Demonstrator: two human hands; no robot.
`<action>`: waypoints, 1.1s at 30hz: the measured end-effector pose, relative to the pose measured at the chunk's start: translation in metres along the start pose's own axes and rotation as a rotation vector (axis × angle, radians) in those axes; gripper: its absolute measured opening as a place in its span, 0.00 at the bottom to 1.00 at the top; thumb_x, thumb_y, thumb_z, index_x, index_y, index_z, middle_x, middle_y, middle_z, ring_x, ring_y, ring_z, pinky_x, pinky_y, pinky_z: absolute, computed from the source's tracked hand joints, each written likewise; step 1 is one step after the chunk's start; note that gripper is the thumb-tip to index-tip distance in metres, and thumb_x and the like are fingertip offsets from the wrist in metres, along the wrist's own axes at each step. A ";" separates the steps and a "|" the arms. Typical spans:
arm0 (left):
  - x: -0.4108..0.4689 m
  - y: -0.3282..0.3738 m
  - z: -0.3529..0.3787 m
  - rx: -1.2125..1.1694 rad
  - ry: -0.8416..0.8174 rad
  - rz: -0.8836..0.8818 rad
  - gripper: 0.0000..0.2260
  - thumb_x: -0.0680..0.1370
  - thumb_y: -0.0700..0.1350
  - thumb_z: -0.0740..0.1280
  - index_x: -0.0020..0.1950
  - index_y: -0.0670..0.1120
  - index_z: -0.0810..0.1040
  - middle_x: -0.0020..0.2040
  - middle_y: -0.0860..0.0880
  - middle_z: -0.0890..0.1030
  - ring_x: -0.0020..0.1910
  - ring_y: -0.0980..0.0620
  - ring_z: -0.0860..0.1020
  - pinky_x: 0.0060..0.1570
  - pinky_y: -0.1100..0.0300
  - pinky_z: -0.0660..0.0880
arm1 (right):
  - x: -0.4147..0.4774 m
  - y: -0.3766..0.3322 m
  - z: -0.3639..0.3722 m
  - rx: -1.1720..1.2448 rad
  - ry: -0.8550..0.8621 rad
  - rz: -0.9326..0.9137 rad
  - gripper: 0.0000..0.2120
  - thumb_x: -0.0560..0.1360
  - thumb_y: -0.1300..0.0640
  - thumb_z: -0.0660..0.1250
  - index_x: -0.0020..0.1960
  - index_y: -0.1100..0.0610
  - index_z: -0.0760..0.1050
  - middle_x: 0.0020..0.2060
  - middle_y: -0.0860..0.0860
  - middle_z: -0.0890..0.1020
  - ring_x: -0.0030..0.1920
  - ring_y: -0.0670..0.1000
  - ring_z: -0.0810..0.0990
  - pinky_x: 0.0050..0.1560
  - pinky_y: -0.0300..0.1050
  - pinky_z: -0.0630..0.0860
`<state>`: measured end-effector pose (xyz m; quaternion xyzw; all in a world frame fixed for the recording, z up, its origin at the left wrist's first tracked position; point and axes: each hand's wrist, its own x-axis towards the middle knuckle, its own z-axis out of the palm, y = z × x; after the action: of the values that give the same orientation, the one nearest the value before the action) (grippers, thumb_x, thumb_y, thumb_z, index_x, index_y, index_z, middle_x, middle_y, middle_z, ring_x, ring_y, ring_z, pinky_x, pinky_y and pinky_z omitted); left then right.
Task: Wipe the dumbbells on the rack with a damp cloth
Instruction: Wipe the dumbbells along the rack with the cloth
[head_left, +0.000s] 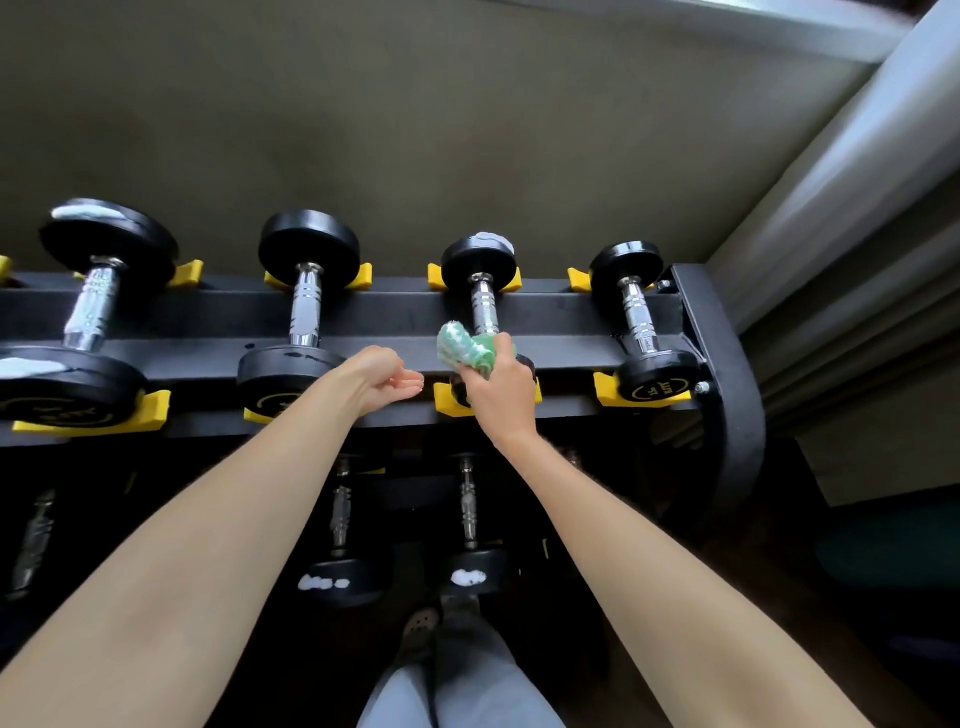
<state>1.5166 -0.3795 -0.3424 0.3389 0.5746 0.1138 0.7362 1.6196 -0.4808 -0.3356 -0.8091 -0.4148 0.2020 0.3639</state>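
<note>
The right hand (501, 395) clenches a bunched green cloth (462, 351) and presses it on the near head of the third dumbbell (484, 312), counted from the left on the rack's (395, 312) top tier. The cloth sits at 6 o'clock of that dumbbell's chrome handle. The left hand (387, 382), at 9 o'clock of the right, holds nothing, its fingers loosely curled over the front rail. The second dumbbell (306, 306) lies at 9 o'clock of the cloth and the fourth (638, 317) at 3 o'clock. The lower dumbbells (470, 499) lie at 6 o'clock.
</note>
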 end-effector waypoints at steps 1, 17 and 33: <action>0.001 0.001 -0.001 0.012 0.021 0.000 0.22 0.79 0.26 0.48 0.73 0.32 0.55 0.68 0.32 0.67 0.67 0.40 0.69 0.65 0.52 0.69 | -0.002 -0.001 0.003 -0.003 -0.031 -0.014 0.14 0.76 0.58 0.64 0.60 0.61 0.68 0.45 0.59 0.80 0.45 0.58 0.78 0.44 0.51 0.73; -0.016 0.034 -0.020 0.193 0.040 0.035 0.19 0.79 0.28 0.49 0.70 0.35 0.63 0.66 0.33 0.70 0.47 0.46 0.77 0.51 0.56 0.75 | 0.014 -0.011 -0.016 0.769 -0.390 0.580 0.03 0.76 0.61 0.63 0.44 0.58 0.74 0.41 0.55 0.81 0.39 0.52 0.80 0.46 0.47 0.77; -0.025 0.072 0.028 0.240 -0.166 0.117 0.08 0.78 0.39 0.64 0.57 0.40 0.75 0.51 0.41 0.81 0.44 0.48 0.81 0.42 0.59 0.81 | 0.068 0.009 -0.057 1.342 -0.262 0.620 0.18 0.79 0.59 0.54 0.67 0.62 0.66 0.57 0.60 0.76 0.48 0.57 0.79 0.45 0.51 0.77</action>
<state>1.5503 -0.3506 -0.2749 0.4655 0.5007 0.0587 0.7275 1.6994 -0.4531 -0.3069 -0.4624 0.0044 0.5993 0.6534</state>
